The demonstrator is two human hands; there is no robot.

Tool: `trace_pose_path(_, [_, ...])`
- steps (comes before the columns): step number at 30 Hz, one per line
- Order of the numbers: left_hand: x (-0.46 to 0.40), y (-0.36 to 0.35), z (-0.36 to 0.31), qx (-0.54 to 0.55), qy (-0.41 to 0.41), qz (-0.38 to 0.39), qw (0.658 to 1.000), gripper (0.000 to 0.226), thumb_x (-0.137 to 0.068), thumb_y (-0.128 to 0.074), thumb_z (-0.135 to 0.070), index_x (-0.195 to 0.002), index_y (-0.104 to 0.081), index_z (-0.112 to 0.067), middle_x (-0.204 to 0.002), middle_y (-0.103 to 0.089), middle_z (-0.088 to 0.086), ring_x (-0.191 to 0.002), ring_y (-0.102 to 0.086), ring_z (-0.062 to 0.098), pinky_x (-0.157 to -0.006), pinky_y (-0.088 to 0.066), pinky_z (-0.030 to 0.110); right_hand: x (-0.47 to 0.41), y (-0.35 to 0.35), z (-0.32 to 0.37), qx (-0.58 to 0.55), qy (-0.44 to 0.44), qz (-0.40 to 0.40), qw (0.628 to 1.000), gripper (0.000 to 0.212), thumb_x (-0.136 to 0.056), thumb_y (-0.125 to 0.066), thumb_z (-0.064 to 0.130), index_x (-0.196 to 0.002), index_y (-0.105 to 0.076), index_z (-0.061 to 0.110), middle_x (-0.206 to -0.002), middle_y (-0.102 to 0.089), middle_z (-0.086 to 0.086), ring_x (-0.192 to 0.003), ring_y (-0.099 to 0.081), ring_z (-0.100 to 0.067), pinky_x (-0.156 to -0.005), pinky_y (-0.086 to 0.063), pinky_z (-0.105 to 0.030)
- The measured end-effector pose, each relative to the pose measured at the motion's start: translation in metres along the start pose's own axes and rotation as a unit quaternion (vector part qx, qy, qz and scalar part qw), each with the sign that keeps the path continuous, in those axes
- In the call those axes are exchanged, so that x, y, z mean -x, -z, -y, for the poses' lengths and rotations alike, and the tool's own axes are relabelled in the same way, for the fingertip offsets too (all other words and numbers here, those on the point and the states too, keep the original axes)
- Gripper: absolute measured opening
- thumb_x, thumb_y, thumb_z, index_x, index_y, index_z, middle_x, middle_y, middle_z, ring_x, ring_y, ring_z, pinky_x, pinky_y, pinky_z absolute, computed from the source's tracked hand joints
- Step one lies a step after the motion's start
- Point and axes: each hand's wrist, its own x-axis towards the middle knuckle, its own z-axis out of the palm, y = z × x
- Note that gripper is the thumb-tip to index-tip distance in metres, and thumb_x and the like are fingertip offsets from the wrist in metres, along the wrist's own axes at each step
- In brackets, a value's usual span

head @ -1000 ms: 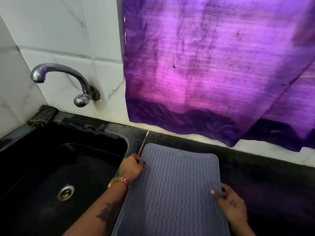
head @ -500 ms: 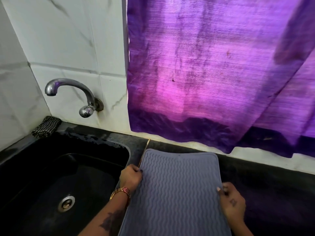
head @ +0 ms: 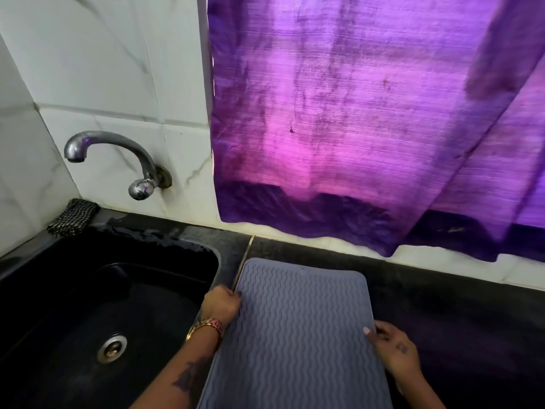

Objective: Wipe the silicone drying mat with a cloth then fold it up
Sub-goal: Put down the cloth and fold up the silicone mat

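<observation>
The right hand [head: 393, 349] has slid a little farther up the right edge of the grey wavy-ribbed silicone drying mat [head: 298, 332], which lies flat on the dark stone worktop [head: 460, 314] beside the black sink [head: 88, 296]. Both hands pinch its edges, the left hand [head: 221, 304] on the left edge.

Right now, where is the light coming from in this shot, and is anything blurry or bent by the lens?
Head view: light comes through the translucent purple curtain, glowing pink at its middle and tinting the black stone counter; the black sink stays dim; the wide lens bends the white tile joints; the wavy grey silicone mat and both hands at its edges look sharp.
</observation>
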Motion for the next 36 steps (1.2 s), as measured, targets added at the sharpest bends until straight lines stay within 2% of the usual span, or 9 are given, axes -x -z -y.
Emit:
trace_pose_path(3, [0.011,0.006,0.011,-0.079,-0.047,0.041,0.995,0.035,-0.093,-0.049,-0.039,-0.100,-0.062,-0.007,-0.102,-0.066,0.011,-0.095,-0.063,0.027,-0.076,-0.048,0.030,0.030,0.003,-0.008,0.036,-0.007,0.035,0.999,0.037,-0.086,-0.063,0.038,-0.119,-0.060,0.021,-0.105,-0.066,-0.003,-0.089,-0.059,-0.017,-0.074,-0.044,-0.026])
trace_pose_path(6, [0.029,0.012,0.027,-0.132,-0.082,0.064,0.986,0.036,-0.094,-0.044,-0.043,-0.106,-0.057,-0.011,-0.109,-0.065,0.009,-0.099,-0.061,0.025,-0.079,-0.047,0.030,0.070,-0.001,-0.017,0.057,0.007,0.049,0.997,0.045,-0.085,-0.063,0.037,-0.126,-0.055,0.022,-0.116,-0.063,-0.005,-0.093,-0.055,-0.017,-0.084,-0.041,-0.023])
trace_pose_path(10, [0.047,0.023,0.040,-0.155,-0.080,0.110,0.979,0.039,-0.094,-0.043,-0.046,-0.111,-0.055,-0.013,-0.112,-0.063,0.008,-0.101,-0.061,0.024,-0.081,-0.047,0.030,0.104,0.002,-0.021,0.068,0.026,0.076,0.994,0.051,-0.087,-0.062,0.033,-0.133,-0.045,0.020,-0.121,-0.060,-0.007,-0.100,-0.056,-0.022,-0.084,-0.043,-0.026])
trace_pose_path(16, [0.073,0.036,0.052,-0.072,-0.064,0.186,0.978,0.024,-0.092,-0.048,-0.043,-0.101,-0.048,-0.020,-0.105,-0.058,0.004,-0.093,-0.060,0.020,-0.073,-0.057,0.034,0.123,0.009,-0.027,-0.005,-0.002,0.113,0.994,0.058,-0.078,-0.072,0.019,-0.130,-0.047,0.019,-0.117,-0.061,-0.006,-0.104,-0.059,-0.025,-0.094,-0.048,-0.040])
trace_pose_path(19, [0.085,0.042,0.056,-0.020,-0.055,0.250,0.966,0.024,-0.091,-0.053,-0.041,-0.105,-0.044,-0.024,-0.104,-0.054,-0.002,-0.092,-0.056,0.014,-0.065,-0.055,0.027,0.128,0.011,-0.028,-0.051,-0.011,0.133,0.990,0.062,-0.073,-0.076,0.011,-0.127,-0.047,0.018,-0.115,-0.062,-0.006,-0.104,-0.060,-0.026,-0.093,-0.049,-0.047])
trace_pose_path(23, [0.097,0.051,0.062,0.027,-0.036,0.323,0.945,0.030,-0.091,-0.056,-0.039,-0.111,-0.040,-0.024,-0.101,-0.052,-0.007,-0.089,-0.055,0.011,-0.058,-0.052,0.026,0.131,0.014,-0.021,-0.088,-0.005,0.122,0.989,0.053,-0.075,-0.071,0.004,-0.123,-0.050,0.016,-0.104,-0.063,0.000,-0.097,-0.061,-0.022,-0.086,-0.052,-0.039])
trace_pose_path(27, [0.101,0.053,0.068,0.071,-0.064,0.320,0.943,0.012,-0.094,-0.053,-0.035,-0.092,-0.049,-0.023,-0.095,-0.059,-0.005,-0.084,-0.060,0.010,-0.059,-0.054,0.028,0.136,0.019,-0.009,-0.141,-0.022,0.097,0.985,0.042,-0.079,-0.068,0.001,-0.117,-0.055,0.011,-0.102,-0.066,-0.005,-0.093,-0.063,-0.023,-0.078,-0.051,-0.035])
trace_pose_path(33, [0.098,0.056,0.073,0.092,-0.093,0.277,0.952,0.014,-0.096,-0.050,-0.030,-0.087,-0.048,-0.019,-0.086,-0.060,-0.001,-0.071,-0.061,0.008,-0.051,-0.049,0.021,0.147,0.032,0.008,-0.185,-0.022,0.068,0.980,0.034,-0.080,-0.066,-0.002,-0.112,-0.058,0.005,-0.095,-0.067,-0.011,-0.083,-0.065,-0.027,-0.062,-0.050,-0.032])
trace_pose_path(36, [0.097,0.058,0.075,0.078,-0.096,0.258,0.958,0.019,-0.095,-0.051,-0.030,-0.082,-0.050,-0.018,-0.077,-0.058,-0.001,-0.063,-0.057,0.010,-0.049,-0.045,0.022,0.151,0.032,0.012,-0.189,-0.022,0.058,0.980,0.036,-0.079,-0.067,-0.002,-0.113,-0.058,0.005,-0.097,-0.066,-0.012,-0.084,-0.064,-0.027,-0.063,-0.050,-0.032])
